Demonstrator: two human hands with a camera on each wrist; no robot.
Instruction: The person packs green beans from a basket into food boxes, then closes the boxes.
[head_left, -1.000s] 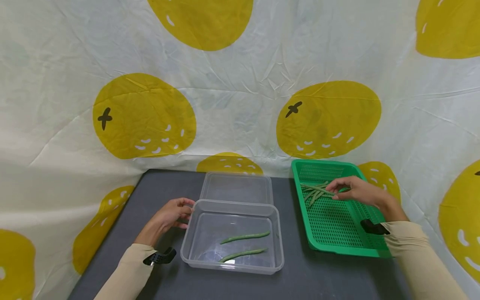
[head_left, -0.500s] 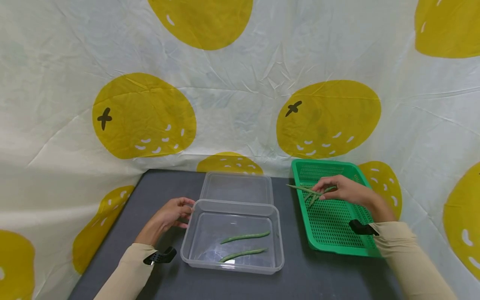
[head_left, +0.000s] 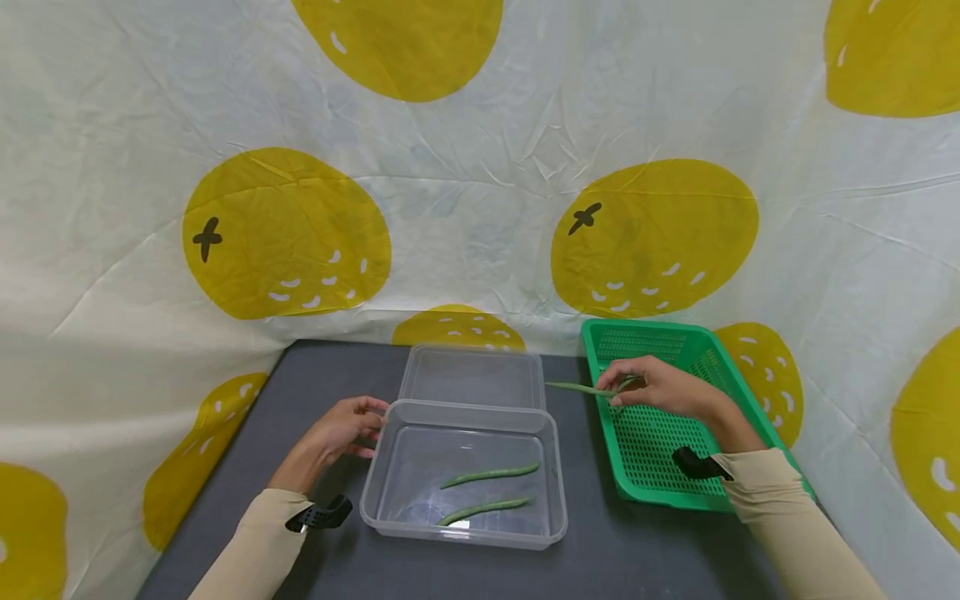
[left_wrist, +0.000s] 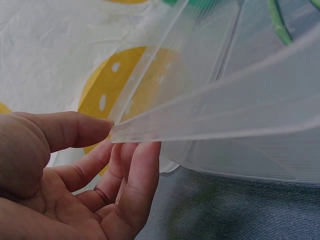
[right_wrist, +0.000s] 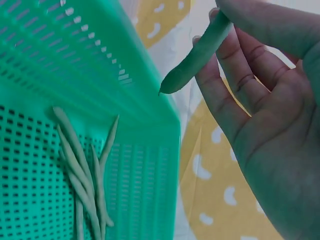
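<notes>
A clear plastic box (head_left: 382, 525) stands mid-table with two green beans (head_left: 491, 474) lying apart inside. The left hand (head_left: 345, 433) pinches the box's left rim near its far corner; in the left wrist view thumb and fingers (left_wrist: 142, 175) meet at the rim (left_wrist: 200, 132). Above the left side of the green basket (head_left: 626, 483), the right hand (head_left: 656, 387) pinches a green bean (head_left: 573, 387) that sticks out leftward past the basket's edge. In the right wrist view the bean (right_wrist: 187, 72) hangs between thumb and fingertips, and several beans (right_wrist: 82, 175) lie in the basket.
A clear lid (head_left: 472, 375) lies flat behind the box. The dark table (head_left: 592, 550) has a white curtain (head_left: 472, 242) with yellow fruit prints behind it. The basket's walls rise at the right of the box.
The right hand has moved left with the pinched bean, which has been lifted from the pile and now reaches out over the basket's left rim. The left hand and box have stayed in place.
</notes>
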